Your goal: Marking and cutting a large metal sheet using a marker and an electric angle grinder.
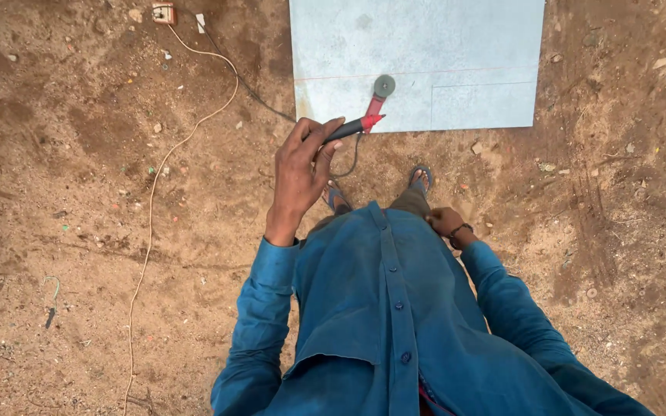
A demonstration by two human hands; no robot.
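Over the near edge of the pale tile (456,46) lying on the dirt ground (79,154), your left hand (300,173) is gripping the black-and-red handle of an angle grinder (364,115), its disc resting on the tile. Your right hand (445,222) is pressing against your blue shirt (387,308); whether it is clenched, you cannot tell. A cord (156,192) is trailing across the ground toward its far-left corner.

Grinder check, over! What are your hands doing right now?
Left hand gripping the red-and-black angle grinder, disc over the grey tile. Right hand empty, at the waist. Black cord loops near the feet.
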